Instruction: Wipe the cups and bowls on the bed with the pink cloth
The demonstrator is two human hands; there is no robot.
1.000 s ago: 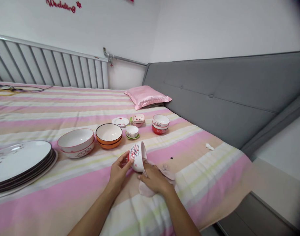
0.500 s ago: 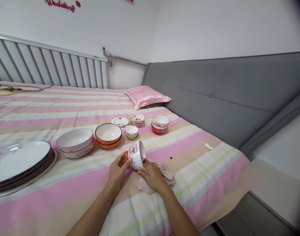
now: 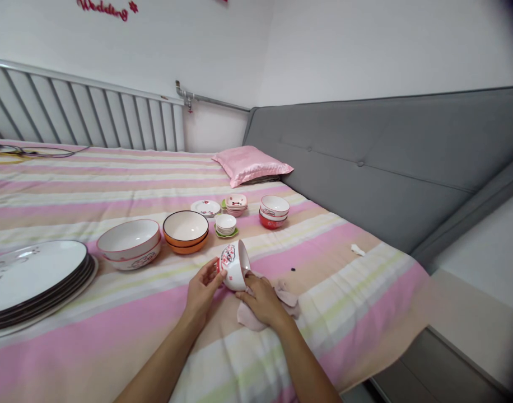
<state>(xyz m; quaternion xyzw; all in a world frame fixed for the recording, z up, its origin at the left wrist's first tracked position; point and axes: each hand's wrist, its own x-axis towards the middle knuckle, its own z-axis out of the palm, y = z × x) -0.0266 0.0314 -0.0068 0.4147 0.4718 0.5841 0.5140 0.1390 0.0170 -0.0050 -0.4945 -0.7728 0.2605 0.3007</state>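
Note:
A white bowl (image 3: 233,265) with a red and black pattern is tilted on its side, its mouth turned to the right. My left hand (image 3: 204,288) grips it by the base, thumb on the near side. At the rim, my right hand (image 3: 261,298) is closed on a pale pink cloth (image 3: 289,301), with its fingers reaching into the mouth of the bowl. Part of the cloth hangs below the hand onto the striped bedspread (image 3: 223,347). The fingertips inside the bowl are hidden.
Stacked orange bowls (image 3: 185,230), large white bowls (image 3: 130,244) and oval plates (image 3: 33,277) stand to the left. Beyond are small saucers (image 3: 225,224), small plates (image 3: 205,207), pink dishes (image 3: 236,204) and a bowl stack (image 3: 274,212). A pink pillow (image 3: 252,164) lies by the grey headboard (image 3: 365,151).

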